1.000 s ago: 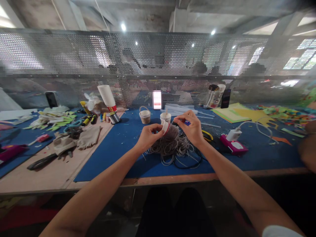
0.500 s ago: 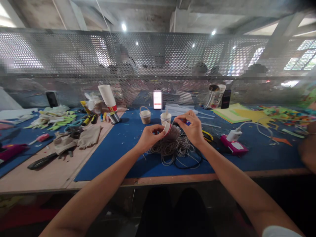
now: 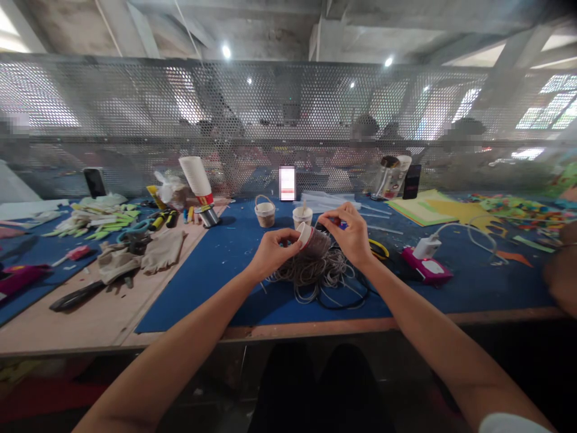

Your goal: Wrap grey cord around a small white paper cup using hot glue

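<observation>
My left hand (image 3: 276, 251) is closed on the rim of a white paper cup (image 3: 305, 232), which lies tilted with its mouth toward me. Grey-brown cord (image 3: 319, 243) is wound around the cup's side. At the cup's far right side, the thumb and fingers of my right hand (image 3: 348, 227) pinch what looks like a strand of this cord; the strand itself is hard to make out. Under both hands spreads a loose heap of grey cord (image 3: 311, 278). A cord-covered cup with a handle (image 3: 265, 215) and another small cup (image 3: 302, 215) stand behind.
Right of the cord are yellow-handled pliers (image 3: 379, 248) and a magenta power block (image 3: 426, 264) with a white charger. A leaning stack of paper cups (image 3: 196, 179), gloves (image 3: 163, 251) and scissors (image 3: 136, 231) occupy the left. A phone (image 3: 286, 183) stands at the back before a perforated metal screen (image 3: 288, 108).
Both hands stay almost where they were, around the tilted cup. The camera view has shifted very slightly.
</observation>
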`<action>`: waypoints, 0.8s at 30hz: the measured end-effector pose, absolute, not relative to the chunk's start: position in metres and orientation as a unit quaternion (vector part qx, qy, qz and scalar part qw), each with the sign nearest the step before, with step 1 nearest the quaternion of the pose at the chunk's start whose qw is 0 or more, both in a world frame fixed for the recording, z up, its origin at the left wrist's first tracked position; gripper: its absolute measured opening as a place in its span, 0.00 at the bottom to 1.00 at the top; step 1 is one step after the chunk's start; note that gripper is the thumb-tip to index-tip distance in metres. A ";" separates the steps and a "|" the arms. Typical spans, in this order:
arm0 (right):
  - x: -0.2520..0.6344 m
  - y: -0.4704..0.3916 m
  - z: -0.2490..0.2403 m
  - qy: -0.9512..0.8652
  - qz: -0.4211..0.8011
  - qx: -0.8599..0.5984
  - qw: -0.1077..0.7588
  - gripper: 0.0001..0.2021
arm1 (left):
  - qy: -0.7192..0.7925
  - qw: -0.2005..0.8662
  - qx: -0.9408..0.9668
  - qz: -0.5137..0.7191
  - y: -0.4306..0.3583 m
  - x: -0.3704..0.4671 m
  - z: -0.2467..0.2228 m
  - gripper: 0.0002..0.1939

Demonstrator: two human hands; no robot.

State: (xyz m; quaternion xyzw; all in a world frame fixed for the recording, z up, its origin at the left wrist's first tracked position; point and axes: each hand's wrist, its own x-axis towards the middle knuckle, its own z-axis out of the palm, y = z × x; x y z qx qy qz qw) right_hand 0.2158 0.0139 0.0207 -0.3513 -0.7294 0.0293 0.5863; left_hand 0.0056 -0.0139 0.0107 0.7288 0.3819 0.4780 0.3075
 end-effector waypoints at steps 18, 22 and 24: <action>0.217 0.012 0.023 -0.724 0.021 -0.358 0.589 0.03 | 0.388 0.319 0.720 0.480 -0.013 0.004 0.011 0.09; 0.217 0.011 0.024 -0.724 0.016 -0.355 0.592 0.03 | 0.391 0.318 0.716 0.483 -0.013 0.005 0.011 0.09; 0.217 0.011 0.024 -0.723 0.016 -0.351 0.594 0.03 | 0.392 0.317 0.716 0.482 -0.014 0.005 0.012 0.09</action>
